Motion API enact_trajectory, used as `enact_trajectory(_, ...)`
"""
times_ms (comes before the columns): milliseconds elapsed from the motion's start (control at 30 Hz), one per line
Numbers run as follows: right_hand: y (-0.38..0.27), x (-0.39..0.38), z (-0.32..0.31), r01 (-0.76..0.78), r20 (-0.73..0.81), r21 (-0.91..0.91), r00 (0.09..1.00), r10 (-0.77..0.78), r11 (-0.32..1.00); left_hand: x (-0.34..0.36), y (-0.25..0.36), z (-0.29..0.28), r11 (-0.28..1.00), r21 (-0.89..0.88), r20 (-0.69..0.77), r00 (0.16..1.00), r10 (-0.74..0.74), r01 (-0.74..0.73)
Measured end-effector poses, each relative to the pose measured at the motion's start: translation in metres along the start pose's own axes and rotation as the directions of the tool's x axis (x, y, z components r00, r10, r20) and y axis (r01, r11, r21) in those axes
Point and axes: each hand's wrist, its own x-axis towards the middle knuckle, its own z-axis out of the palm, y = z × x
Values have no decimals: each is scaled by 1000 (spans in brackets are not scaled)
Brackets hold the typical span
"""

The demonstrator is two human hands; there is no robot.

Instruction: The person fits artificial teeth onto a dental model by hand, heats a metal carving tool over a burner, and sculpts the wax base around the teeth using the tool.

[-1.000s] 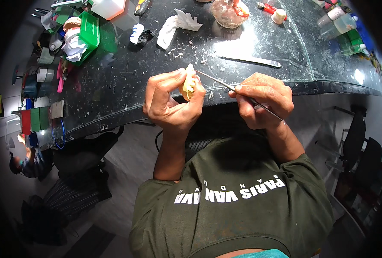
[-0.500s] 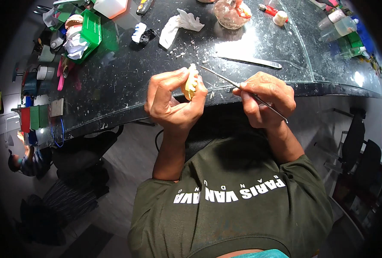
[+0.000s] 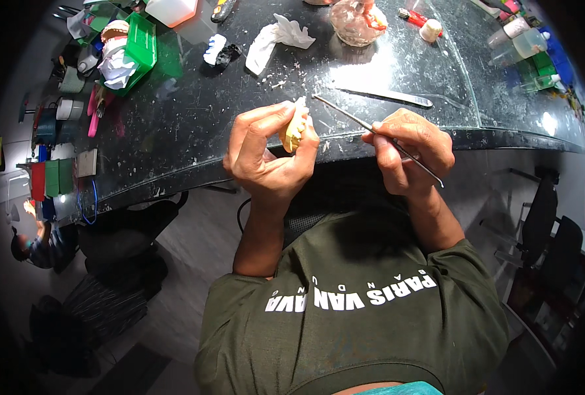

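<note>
Between the thumb and fingers of my left hand (image 3: 271, 148) is a small yellow dental cast (image 3: 294, 131) with pale tooth shapes along its upper edge. My fingers cover part of it. My right hand (image 3: 412, 150) grips a thin metal dental carving tool (image 3: 355, 118) like a pen. The tool's tip points left toward the cast and stops a little short of it. Its hooked other end sticks out below my right hand. Both hands are held above the front edge of the black table (image 3: 194, 138).
Beyond my hands lie a metal spatula (image 3: 384, 97), crumpled white tissue (image 3: 276, 43), a white-and-black tooth piece (image 3: 219, 52), a glass jar (image 3: 358, 23) and a red torch-like tool (image 3: 419, 21). A green bin (image 3: 141, 46) holds dental models at left. Another person (image 3: 42, 247) sits far left.
The tool tip has drawn slightly right, opening a wider gap from the cast. My left hand and the cast have shifted a touch; both grips stay the same.
</note>
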Motion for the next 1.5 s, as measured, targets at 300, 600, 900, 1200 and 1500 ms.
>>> enact_trajectory(300,3,-6,-2,-107,-120,98,986,118,989,2,0,0,999,-24,44,998,-42,43)
enact_trajectory(600,21,47,-7,-197,-318,9,929,190,980,3,-3,-6,985,-134,63,992,-105,113)
enact_trajectory(900,39,57,-4,-208,-345,10,917,198,978,6,2,-6,973,-164,38,987,-159,163)
enact_trajectory(1200,38,56,-7,-171,-332,39,927,174,985,7,2,-2,972,-159,20,985,-172,173)
enact_trajectory(1500,6,10,-1,5,-95,20,995,-3,1000,4,5,-5,975,-143,-8,985,-172,169)
